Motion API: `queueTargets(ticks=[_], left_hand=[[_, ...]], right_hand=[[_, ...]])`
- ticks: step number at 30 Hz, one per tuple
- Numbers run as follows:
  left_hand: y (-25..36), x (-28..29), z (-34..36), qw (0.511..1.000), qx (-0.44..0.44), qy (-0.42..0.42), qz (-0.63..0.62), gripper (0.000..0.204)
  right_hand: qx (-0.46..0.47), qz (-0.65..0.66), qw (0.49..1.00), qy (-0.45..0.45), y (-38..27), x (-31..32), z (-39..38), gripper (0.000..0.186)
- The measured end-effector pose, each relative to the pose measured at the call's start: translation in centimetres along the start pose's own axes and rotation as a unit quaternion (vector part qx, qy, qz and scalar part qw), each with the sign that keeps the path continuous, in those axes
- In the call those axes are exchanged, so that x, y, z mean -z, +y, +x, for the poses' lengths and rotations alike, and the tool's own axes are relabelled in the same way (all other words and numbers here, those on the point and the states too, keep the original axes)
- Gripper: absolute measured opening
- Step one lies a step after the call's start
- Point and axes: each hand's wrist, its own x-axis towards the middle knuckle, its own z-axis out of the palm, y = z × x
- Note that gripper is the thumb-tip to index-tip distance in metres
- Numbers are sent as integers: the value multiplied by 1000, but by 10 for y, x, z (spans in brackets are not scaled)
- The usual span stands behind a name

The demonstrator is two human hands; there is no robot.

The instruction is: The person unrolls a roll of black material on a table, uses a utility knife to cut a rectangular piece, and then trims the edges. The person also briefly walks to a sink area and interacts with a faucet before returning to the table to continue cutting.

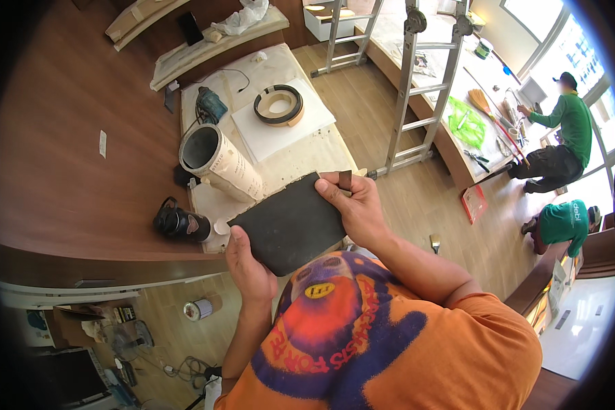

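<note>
Stretched between my hands in front of my chest is a dark grey, matte sheet of sandpaper (290, 229) with a rough, uneven far edge. My left hand (251, 268) grips its lower left side, thumb upright along the edge. At the upper right corner, my right hand (352, 205) pinches it with the thumb on top. A small brown strip (345, 180) sticks up by the right fingers; I cannot tell if it belongs to the sheet. Just beyond the sheet stands a tall cardboard tube (227, 166), and a black bottle (182, 222) is left of my left hand.
The covered worktable (290, 147) carries tape rolls (279, 104) on a white sheet and a teal power tool (210, 106). An aluminium ladder (417, 89) stands beyond it. Two people in green, one standing (570, 123) and one bending (560, 225), are at right. A paint can (198, 309) and brush (435, 242) are on the floor.
</note>
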Motion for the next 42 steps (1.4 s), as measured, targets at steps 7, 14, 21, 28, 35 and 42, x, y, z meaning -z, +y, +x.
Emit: queueTargets(ticks=[7, 14, 21, 28, 35, 42], left_hand=[[-26, 13, 16, 975, -91, 69, 190, 44], [-22, 37, 15, 885, -174, -12, 432, 41], [-7, 35, 19, 958, 90, -93, 257, 37], [-14, 43, 25, 944, -3, -78, 320, 37], [-13, 24, 39, 995, 1, -100, -6, 32], [-21, 61, 85, 962, -33, -249, 109, 45]], right_hand=[[37, -48, 996, 70, 23, 1, -1, 26], [38, -18, 996, 83, 26, 14, 11, 26], [56, -35, 991, 116, 23, 23, 28, 23], [55, -23, 991, 124, 28, 12, 33, 23], [-261, 203, 943, 30, 14, -7, 31, 31], [-364, 43, 930, -39, 40, -13, 15, 34]])
